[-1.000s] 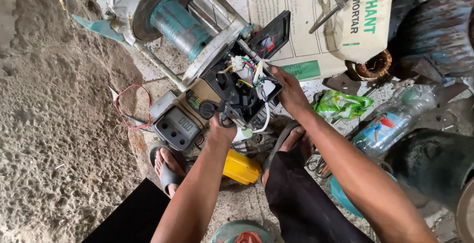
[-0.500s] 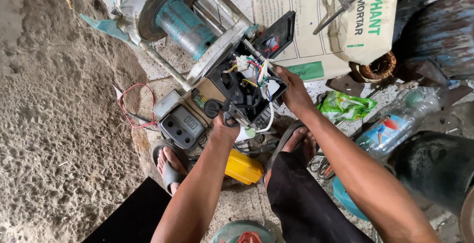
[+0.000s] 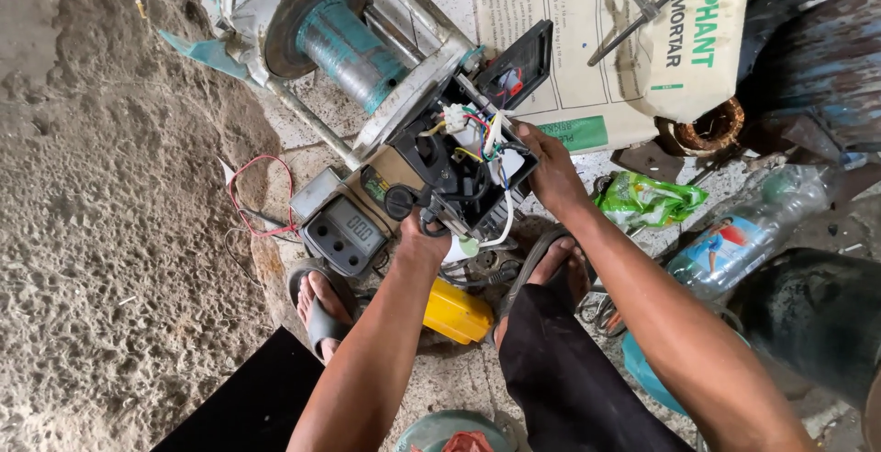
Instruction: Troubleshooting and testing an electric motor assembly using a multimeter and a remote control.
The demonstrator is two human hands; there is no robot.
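A teal winch-like motor with a cable drum (image 3: 344, 44) lies on the ground, its black electrical box (image 3: 454, 172) open with coloured wires (image 3: 477, 135) showing. My left hand (image 3: 420, 236) grips the box's lower edge by a black knob. Against the box's right side rests my right hand (image 3: 549, 166), fingers curled around its edge near the wires. The box's black lid (image 3: 516, 68) hangs open above.
A grey digital meter (image 3: 341, 230) with a red lead (image 3: 262, 195) lies left of the box. A yellow tool (image 3: 456, 312) sits between my sandalled feet. Printed mortar sacks (image 3: 596, 39), a plastic bottle (image 3: 748, 232), a green bag (image 3: 647, 200) and a copper coil (image 3: 707, 126) lie right. Rough sand spreads left.
The view has shifted slightly; both hands stay on the electrical box in much the same grip.
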